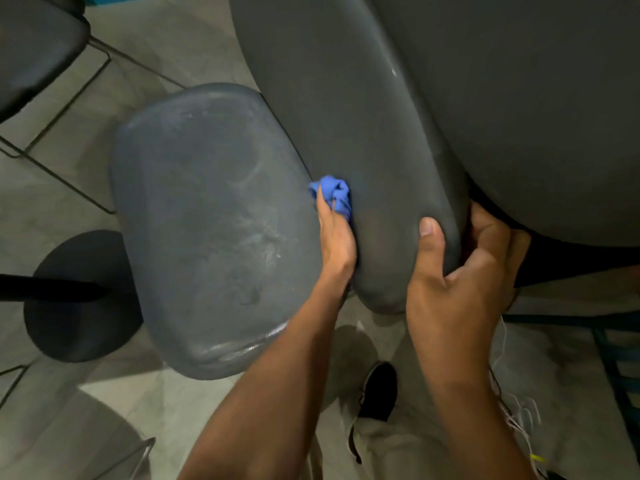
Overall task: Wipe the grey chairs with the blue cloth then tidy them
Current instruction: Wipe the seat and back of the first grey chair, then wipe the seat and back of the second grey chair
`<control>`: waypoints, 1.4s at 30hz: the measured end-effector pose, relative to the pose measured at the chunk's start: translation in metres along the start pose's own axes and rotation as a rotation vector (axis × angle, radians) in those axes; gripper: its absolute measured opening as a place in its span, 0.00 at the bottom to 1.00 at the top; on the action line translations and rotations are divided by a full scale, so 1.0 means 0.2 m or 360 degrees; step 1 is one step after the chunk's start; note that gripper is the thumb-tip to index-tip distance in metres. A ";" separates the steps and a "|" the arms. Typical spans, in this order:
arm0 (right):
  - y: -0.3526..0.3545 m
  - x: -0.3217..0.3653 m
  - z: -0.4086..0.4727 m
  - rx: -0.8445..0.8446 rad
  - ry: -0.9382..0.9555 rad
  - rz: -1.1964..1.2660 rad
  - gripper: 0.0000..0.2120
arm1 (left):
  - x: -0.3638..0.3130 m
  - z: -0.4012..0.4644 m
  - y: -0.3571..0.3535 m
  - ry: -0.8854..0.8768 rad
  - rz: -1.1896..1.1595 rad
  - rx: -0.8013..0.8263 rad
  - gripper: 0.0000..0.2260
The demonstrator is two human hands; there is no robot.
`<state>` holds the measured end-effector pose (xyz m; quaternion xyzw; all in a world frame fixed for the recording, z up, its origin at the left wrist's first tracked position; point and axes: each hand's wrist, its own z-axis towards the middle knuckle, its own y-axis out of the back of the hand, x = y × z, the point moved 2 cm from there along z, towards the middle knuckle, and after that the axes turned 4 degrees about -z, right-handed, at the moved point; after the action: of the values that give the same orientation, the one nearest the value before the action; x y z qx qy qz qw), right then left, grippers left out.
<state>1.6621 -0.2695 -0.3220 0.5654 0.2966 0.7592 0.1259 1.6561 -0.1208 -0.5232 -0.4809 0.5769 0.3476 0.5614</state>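
A grey chair fills the middle of the head view: its dusty, smeared seat [214,230] lies at centre left and its curved backrest [346,133] rises at centre. My left hand [334,240] is shut on a crumpled blue cloth [332,194] and presses it against the lower front of the backrest, where it meets the seat. My right hand [460,268] grips the backrest's near edge, thumb on the front and fingers wrapped behind. A second grey chair back [536,98] stands close behind at the right.
A black chair [31,46] with thin metal legs stands at the upper left. A round black base [79,296] sits on the pale tiled floor at the left. My black shoe [379,393] is below the chair. White wires [516,410] hang at the lower right.
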 end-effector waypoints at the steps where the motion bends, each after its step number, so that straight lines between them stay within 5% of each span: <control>1: 0.01 0.00 0.00 -0.0008 0.0009 -0.0010 0.21 | 0.10 -0.09 0.01 0.0010 -0.0014 0.0090 0.09; 9: 0.01 0.00 0.01 0.0046 0.0122 0.0005 0.21 | 0.12 0.31 0.05 0.0244 0.0017 -0.0138 0.14; 13: 0.01 0.02 0.01 0.0015 0.0064 -0.0064 0.21 | 0.18 -0.16 0.06 0.0477 0.0006 0.0007 0.23; 18: 0.03 0.03 0.04 0.0121 -0.0080 -0.0143 0.22 | -0.21 -0.82 0.04 0.0798 -0.0200 0.0057 0.32; 22: 0.05 0.01 0.09 0.0385 -0.0230 -0.0078 0.24 | -0.54 -0.96 -0.06 0.0602 -0.0077 -0.0002 0.17; 32: 0.28 0.01 0.11 0.0922 -0.0678 0.0237 0.09 | -0.93 -0.98 -0.07 0.0308 0.0183 0.0003 0.17; 37: 0.47 0.13 -0.03 0.1321 -0.0839 0.0625 0.14 | -1.15 -1.08 -0.02 0.0305 0.0208 -0.0091 0.19; 42: 0.57 0.25 -0.02 0.1845 -0.0605 0.0539 0.17 | -1.32 -1.22 0.14 0.0233 0.0249 -0.0185 0.27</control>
<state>1.6582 -0.3349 -0.2161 0.7057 0.5387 0.3709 -0.2722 1.5285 -0.2984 -0.2367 -0.4902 0.6311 0.3871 0.4600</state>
